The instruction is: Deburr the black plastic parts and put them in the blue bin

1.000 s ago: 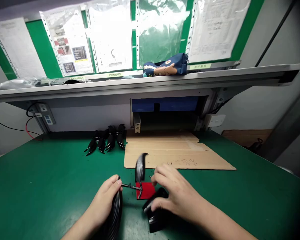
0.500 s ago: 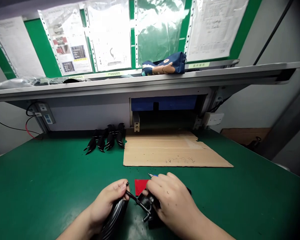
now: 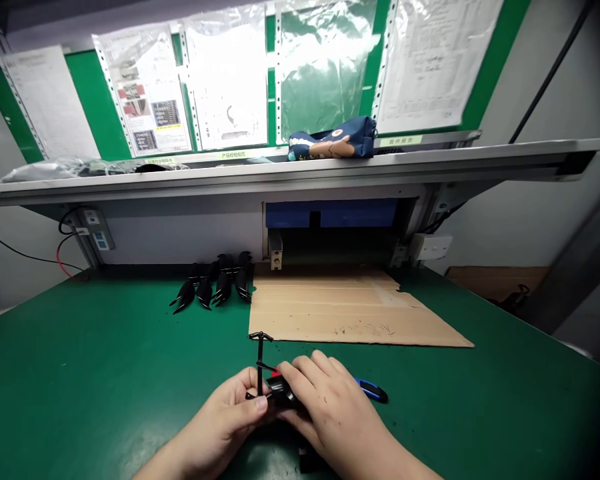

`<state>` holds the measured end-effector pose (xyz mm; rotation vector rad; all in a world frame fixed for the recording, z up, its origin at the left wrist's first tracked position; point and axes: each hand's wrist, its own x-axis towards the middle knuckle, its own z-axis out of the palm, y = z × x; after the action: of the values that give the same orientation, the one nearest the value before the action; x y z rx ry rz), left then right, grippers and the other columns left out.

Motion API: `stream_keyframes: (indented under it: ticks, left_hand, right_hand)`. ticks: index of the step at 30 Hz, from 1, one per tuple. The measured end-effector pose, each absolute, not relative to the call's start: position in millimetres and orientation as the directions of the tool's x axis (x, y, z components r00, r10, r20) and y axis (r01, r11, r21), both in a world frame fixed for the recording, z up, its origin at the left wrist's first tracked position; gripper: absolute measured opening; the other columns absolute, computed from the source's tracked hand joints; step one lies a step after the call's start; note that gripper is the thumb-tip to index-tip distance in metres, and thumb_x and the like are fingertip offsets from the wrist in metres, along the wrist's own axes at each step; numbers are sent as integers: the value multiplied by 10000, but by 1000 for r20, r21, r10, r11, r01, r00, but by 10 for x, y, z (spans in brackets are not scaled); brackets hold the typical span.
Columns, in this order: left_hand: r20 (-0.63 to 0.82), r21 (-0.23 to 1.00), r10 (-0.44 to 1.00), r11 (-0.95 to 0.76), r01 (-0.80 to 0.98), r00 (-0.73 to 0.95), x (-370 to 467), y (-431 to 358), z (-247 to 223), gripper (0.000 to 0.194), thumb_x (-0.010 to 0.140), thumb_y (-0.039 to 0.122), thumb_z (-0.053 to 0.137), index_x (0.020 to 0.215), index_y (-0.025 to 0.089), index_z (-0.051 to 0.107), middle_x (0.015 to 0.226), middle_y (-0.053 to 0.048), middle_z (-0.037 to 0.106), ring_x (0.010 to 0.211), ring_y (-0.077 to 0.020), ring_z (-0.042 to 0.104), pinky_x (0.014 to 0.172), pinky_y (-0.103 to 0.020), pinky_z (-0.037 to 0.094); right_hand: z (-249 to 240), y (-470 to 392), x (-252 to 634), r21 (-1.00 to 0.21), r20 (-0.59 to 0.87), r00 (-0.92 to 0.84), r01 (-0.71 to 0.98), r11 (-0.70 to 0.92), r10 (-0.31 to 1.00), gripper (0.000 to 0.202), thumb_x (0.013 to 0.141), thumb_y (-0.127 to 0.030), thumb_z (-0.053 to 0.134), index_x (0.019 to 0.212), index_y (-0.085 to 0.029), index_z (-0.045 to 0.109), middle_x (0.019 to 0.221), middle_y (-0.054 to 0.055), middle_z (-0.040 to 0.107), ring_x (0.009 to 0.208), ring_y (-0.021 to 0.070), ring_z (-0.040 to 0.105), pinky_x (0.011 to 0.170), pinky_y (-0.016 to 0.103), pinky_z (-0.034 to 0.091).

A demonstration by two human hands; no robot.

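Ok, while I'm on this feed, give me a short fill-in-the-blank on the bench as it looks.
The left hand holds a ____-coloured piece.
In view, the clustered pieces lie to the ____ of the cardboard.
The cardboard rests on a ____-coloured tabletop.
The pouch on the shelf is mainly dark ____.
Missing words: black; left; green; blue.

A grey shelf (image 3: 205, 181) spans above a green-topped workbench (image 3: 90, 360), with pale grey walls (image 3: 510, 227) either side.
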<state>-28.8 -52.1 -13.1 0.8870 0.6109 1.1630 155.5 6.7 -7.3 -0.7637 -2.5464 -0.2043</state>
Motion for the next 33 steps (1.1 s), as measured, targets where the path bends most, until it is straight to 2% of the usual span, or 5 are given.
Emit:
stream_keyframes:
  ticks: [6,10,19,26,33]
  left_hand:
    - [6,999,1000,-6,-49,-9,-270,-452,-305,347,811,428,671,975,166,512,893,-41,560,777,-140,490,709,-235,389]
    - [93,984,981,-65,166,-170,-255,-463,-307,417,785,505,668,1001,167,552,779,-9,511,655,-125,409,591,-220,351]
    - [111,985,990,-121,-122,-85,-292,-482,-221,510,671,632,708,758,149,568,611,34,412,580,-104,305,535,-210,258]
    - [-58,931,927,-84,-355,-371,-314,-345,-324,404,759,512,702,778,154,517,651,38,425,578,-90,365,528,-191,312]
    - [-86,869,607,-343,-357,-790,-1466,-80,58,304,973,417,383,994,135,496,856,-29,524,658,-110,511,585,-232,441]
  right_hand:
    - [-159,116,1545,232,361,-840,501,834,405,384,721,-298,828,987,-157,588,866,59,559,816,269,489,689,388,416]
    - [-123,76,1533,171,337,-857,462,870,389,427,731,-292,821,1048,-158,570,906,59,567,805,258,495,709,392,421]
    - [-87,14,1550,-200,367,-819,394,897,441,371,789,-278,789,1051,-191,542,882,12,578,758,210,521,676,318,401]
    - [-190,210,1577,-35,451,-595,733,680,665,319,857,-267,654,1142,-166,553,974,73,627,804,282,595,692,398,469]
    - [-359,604,1778,-257,538,-448,719,645,714,420,909,-601,443,1132,-269,569,1079,32,647,861,302,650,621,397,534]
